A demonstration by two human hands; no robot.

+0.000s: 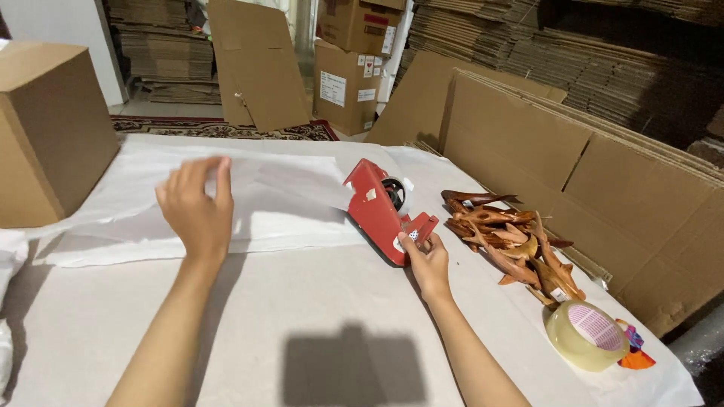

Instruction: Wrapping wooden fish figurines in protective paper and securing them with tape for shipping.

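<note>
Holding the red tape gun by its handle, the right hand is closed on it, near the wooden carvings. Fingers spread and holding nothing, the left hand hovers over white paper on the surface. One tape roll lies near the edge. One box sits far left.

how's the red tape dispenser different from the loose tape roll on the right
The tape dispenser is red and long, with the right hand on its handle; the tape roll is a clear, round ring that no hand touches. The dispenser lies mid-table by the white paper; the roll sits near the table's right edge. Both rest on the table.
</note>
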